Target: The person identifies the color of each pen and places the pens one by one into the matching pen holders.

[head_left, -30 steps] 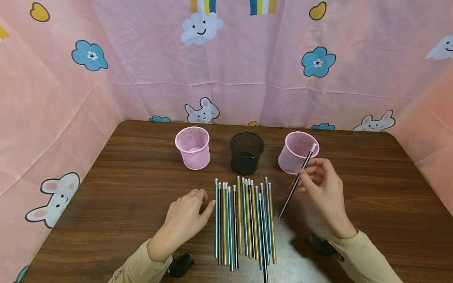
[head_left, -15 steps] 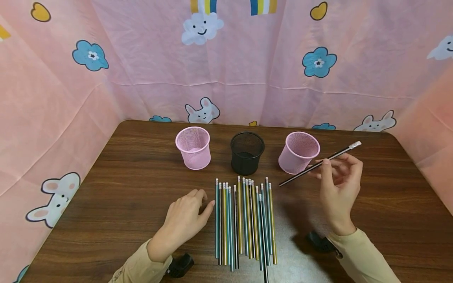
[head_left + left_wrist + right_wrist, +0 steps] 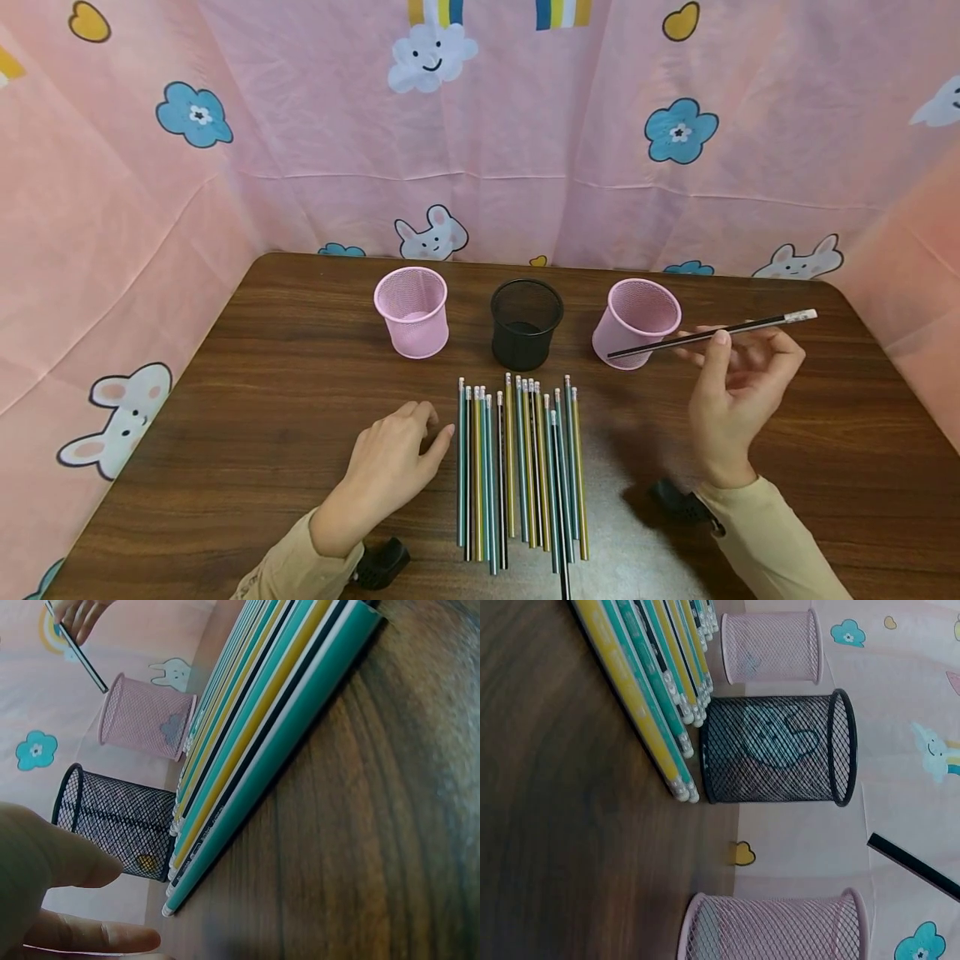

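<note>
My right hand [image 3: 738, 396] pinches a black-and-silver striped pencil [image 3: 663, 345] between thumb and fingers, beside the right pink mesh cup [image 3: 626, 329]. Tilted nearly level, the pencil has its white eraser end out to the right. Its other end overlaps that cup in the head view, and in the right wrist view it shows above rim height. On the table lies a row of teal, gold and black pencils [image 3: 517, 475], erasers toward the cups. Just left of the row my left hand [image 3: 393, 454] lies relaxed, fingers loosely bent and holding nothing.
A black mesh cup [image 3: 522, 342] stands in the middle, a second pink mesh cup [image 3: 416, 333] to its left. The brown wooden table [image 3: 262, 400] ends at a pink patterned curtain [image 3: 510, 142]. One black pencil [image 3: 564, 575] reaches past the row toward the near edge.
My right hand has moved to the right with the pencil, which has swung from steeply slanted to almost level. The left hand and the row of pencils have stayed in place.
</note>
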### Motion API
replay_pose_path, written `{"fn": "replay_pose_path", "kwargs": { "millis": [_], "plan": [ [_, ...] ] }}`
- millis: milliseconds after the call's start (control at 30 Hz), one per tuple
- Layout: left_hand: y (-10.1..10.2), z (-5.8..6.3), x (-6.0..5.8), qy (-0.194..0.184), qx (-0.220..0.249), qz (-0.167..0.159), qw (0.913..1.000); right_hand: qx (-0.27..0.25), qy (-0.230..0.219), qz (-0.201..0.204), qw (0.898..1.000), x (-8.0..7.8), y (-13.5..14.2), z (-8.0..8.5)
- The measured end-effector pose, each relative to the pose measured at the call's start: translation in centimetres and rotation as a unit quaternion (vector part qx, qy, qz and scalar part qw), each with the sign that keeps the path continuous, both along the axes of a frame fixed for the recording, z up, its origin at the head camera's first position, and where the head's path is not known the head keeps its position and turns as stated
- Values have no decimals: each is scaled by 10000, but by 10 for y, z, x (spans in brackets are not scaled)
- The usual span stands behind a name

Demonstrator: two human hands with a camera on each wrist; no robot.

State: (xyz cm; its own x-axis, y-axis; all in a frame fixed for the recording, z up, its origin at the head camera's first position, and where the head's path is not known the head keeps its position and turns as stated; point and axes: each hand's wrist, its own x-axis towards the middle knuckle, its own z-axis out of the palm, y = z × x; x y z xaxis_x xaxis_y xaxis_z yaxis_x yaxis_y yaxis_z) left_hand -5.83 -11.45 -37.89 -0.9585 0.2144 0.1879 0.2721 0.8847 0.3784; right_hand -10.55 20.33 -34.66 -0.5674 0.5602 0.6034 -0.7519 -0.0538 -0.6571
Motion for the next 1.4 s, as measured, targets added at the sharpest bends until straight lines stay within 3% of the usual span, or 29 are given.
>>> {"fn": "replay_pose_path", "kwargs": {
  "millis": [267,567,900,1133,1400],
  "plan": [
    [-2,1,0,62,4,8,10000,-111,77,-236,9996,-4,3,7],
    [0,1,0,-114,-46,7,9999,-57,120,-491,9987,-9,6,15],
    [1,1,0,-95,-62,-22,9999,-268,283,-523,9979,-17,17,17],
    [2,0,0,-36,-26,-44,10000,-112,-131,-473,9987,-17,23,11],
    [1,0,1,65,-35,-53,10000,573,-722,-612,9939,-17,27,4]
  ]
}}
